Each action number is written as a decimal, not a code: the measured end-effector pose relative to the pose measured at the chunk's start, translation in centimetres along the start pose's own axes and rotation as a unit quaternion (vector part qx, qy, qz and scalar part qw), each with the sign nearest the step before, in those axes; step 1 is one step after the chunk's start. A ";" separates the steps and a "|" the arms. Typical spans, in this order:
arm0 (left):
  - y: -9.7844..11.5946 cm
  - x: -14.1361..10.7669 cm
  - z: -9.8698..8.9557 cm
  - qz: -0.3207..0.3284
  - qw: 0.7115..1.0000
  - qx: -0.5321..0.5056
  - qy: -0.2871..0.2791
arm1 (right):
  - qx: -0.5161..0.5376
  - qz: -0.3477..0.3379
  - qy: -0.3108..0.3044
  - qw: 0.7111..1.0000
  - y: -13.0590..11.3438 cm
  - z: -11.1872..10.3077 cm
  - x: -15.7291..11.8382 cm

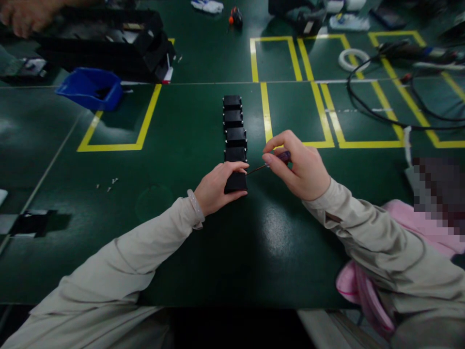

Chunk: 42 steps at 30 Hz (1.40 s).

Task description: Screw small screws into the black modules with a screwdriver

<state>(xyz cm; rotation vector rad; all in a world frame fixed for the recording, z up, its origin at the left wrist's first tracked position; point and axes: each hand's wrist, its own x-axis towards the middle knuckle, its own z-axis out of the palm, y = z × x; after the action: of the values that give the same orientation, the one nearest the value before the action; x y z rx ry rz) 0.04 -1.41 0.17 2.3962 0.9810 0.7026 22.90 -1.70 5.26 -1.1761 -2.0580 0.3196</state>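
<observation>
A row of several small black boxes point(234, 127) runs away from me down the middle of the dark green table point(181, 252). My left hand point(220, 188) grips the nearest black box point(236, 182), thumb and fingers wrapped around its sides. My right hand point(295, 165) holds a thin screwdriver point(269, 165) with a purple handle; its tip points left and meets the top edge of that nearest box, beside my left fingertips.
A blue bin point(89, 89) and a black tray point(109, 43) stand at the far left, where another person's hand point(23, 16) reaches in. Yellow tape outlines point(319, 111) mark the table. Black cables point(378, 112) and a white tape roll point(353, 59) lie far right. Tiny screws point(109, 184) lie left.
</observation>
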 end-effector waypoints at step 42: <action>0.1 0.1 -0.1 0.007 1.000 0.000 -0.002 | 0.004 -0.023 0.011 1.000 0.0 0.0 0.0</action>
<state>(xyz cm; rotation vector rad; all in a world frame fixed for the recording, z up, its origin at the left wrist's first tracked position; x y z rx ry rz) 0.06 -1.41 0.33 2.4061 0.9640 0.7020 22.92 -1.71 5.25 -1.1218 -2.0587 0.2907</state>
